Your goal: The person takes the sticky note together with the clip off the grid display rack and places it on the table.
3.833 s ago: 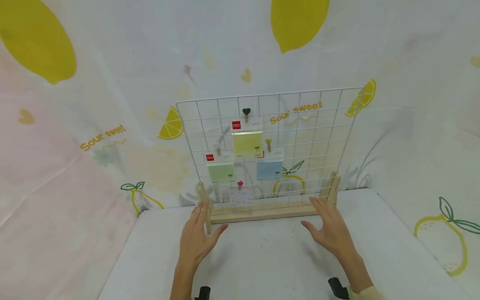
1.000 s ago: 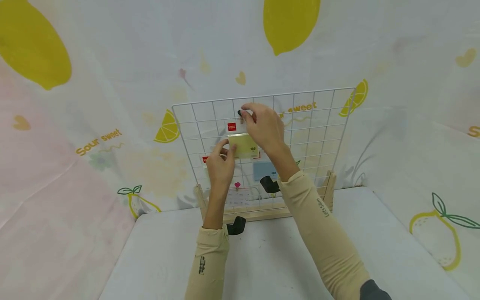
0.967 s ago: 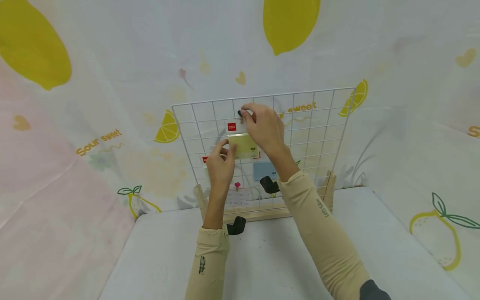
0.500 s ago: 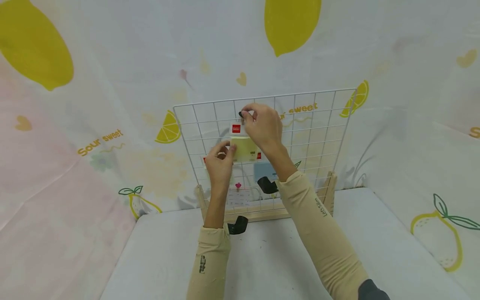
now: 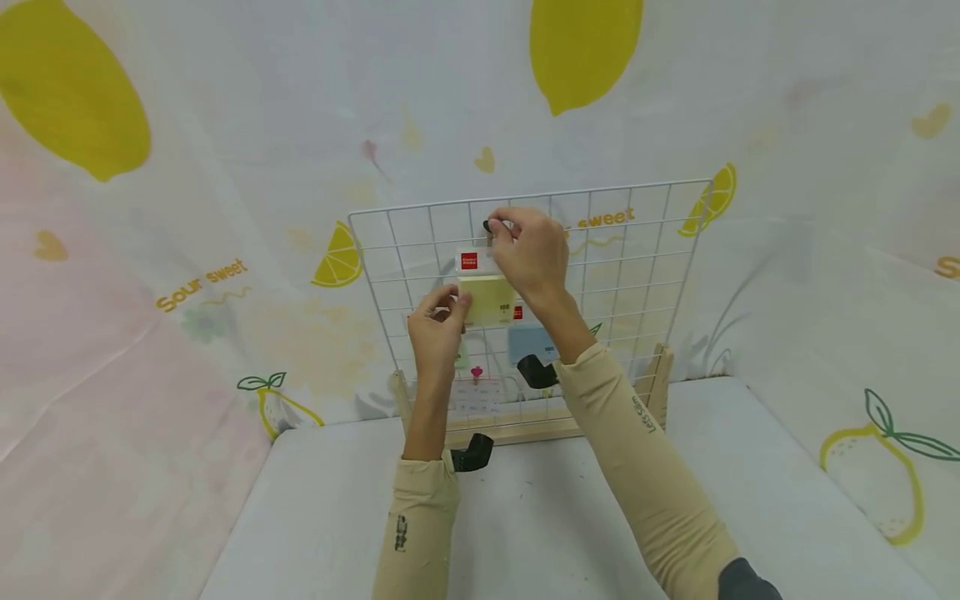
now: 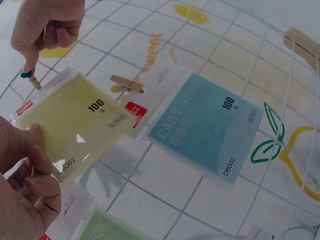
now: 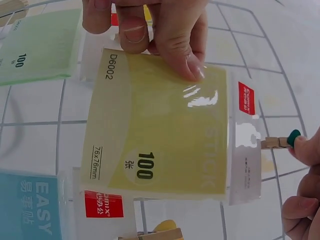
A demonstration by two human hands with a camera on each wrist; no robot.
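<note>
We're seeing left hand (image 5: 437, 333) pinching yellow sticky-note pack (image 7: 175, 127) in front of wire grid (image 5: 630, 187), right hand (image 5: 534, 254) pinching green-topped clothespin (image 7: 274, 143) at pack's top edge. Work looking unfinished; can't tell if clothespin is biting pack. Blue pack (image 6: 205, 127) hanging clipped.

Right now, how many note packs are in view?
3, seen from the head: the yellow pack pinched by the left hand; the blue pack, lower right of it; the green pack, lower left, mostly hidden behind that hand.
</note>
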